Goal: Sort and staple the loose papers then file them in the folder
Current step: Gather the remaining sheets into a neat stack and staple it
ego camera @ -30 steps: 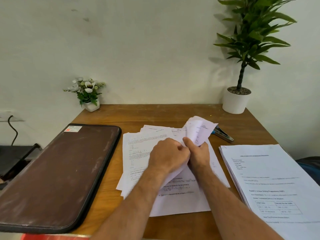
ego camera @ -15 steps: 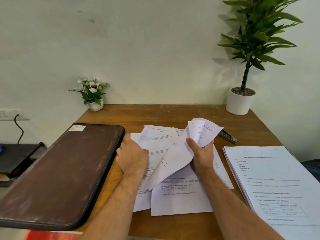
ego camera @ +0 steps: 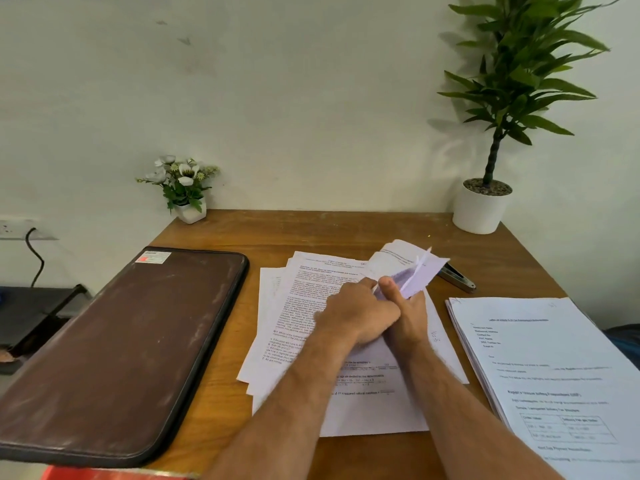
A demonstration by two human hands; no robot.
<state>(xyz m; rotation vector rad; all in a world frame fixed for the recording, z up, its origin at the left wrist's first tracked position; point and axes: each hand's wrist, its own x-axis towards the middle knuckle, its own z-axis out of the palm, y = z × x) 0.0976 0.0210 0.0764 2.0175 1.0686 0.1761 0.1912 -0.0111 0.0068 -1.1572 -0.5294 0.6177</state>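
Both hands meet over the papers (ego camera: 311, 306).
Left hand (ego camera: 356, 317) and right hand (ego camera: 408, 313) pinch bent sheets (ego camera: 412, 271), hiding part of the stapler (ego camera: 457, 278); folder (ego camera: 117, 348) left, stack (ego camera: 554, 368) right.

Soft, even daylight fills the scene, bright but without glare. The tall plant (ego camera: 519, 81) casts a faint, blurred shadow leftward onto the wall (ego camera: 277, 98), so the light seems to come from the right. The arms lay only weak shadows on the loose papers (ego camera: 294, 306). Wide-angle distortion bows the desk (ego camera: 311, 230) edges and stretches the folder (ego camera: 121, 358) and the right-hand stack (ego camera: 554, 375) toward the corners. Printed text reads soft, and the lifted sheets (ego camera: 412, 271) are slightly motion-blurred.
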